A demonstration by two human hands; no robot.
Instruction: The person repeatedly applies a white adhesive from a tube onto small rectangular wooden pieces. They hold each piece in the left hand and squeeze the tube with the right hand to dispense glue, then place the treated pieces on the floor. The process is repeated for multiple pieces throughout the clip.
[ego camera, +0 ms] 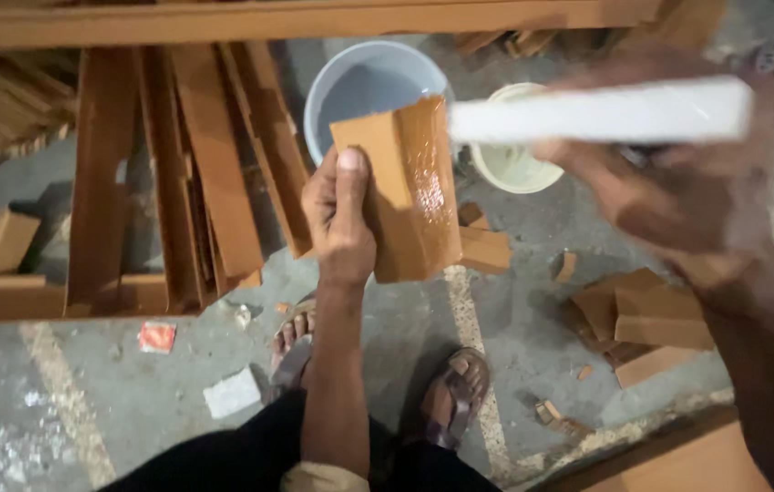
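At nine o'clock long wooden boards (214, 164) lie on the concrete floor (86, 401), with a small red scrap (156, 336) and a white scrap (231, 393) below them at about seven o'clock. Near the centre my left hand (339, 214) holds up a short wooden block (405, 187), my thumb pressed flat across its front face and my fingers (316, 196) wrapped behind its left edge; the block's right half shines wet. Straight behind it at twelve o'clock sits a grey bucket (364, 87), and just to its right a small cream tub (510, 164). Below, at six o'clock, my sandalled feet (455, 387) stand on the floor. At two o'clock my right hand (678, 196), blurred, is closed around a white bar-shaped tool (601, 114) whose left end meets the block's upper right corner. At four o'clock a heap of short offcuts (646, 319) lies on the floor.
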